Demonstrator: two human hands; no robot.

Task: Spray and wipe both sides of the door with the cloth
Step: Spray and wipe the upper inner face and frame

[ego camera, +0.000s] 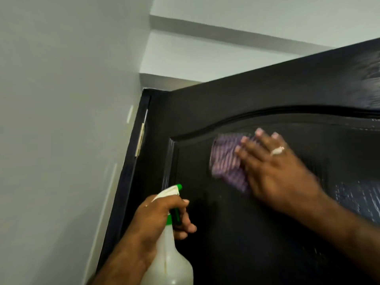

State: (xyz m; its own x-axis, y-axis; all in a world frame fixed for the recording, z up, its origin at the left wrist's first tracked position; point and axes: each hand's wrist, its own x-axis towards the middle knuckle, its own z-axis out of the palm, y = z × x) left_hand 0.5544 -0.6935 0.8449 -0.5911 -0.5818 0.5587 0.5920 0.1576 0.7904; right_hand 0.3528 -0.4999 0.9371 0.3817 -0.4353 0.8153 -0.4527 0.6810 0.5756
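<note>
Wiping the door (257, 223).
Right hand (275, 169) flat, pressing cloth (226, 161); left hand (156, 219) gripping bottle (170, 262), near left.

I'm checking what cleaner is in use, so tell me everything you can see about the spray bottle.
The spray bottle is translucent whitish plastic with a rounded body, a green collar, a green trigger, and a white head with a green nozzle tip. It stands roughly upright at lower centre, nozzle aimed at the dark door. The left hand grips its neck, with fingers around the trigger. No label shows, and its liquid level cannot be read.
</note>
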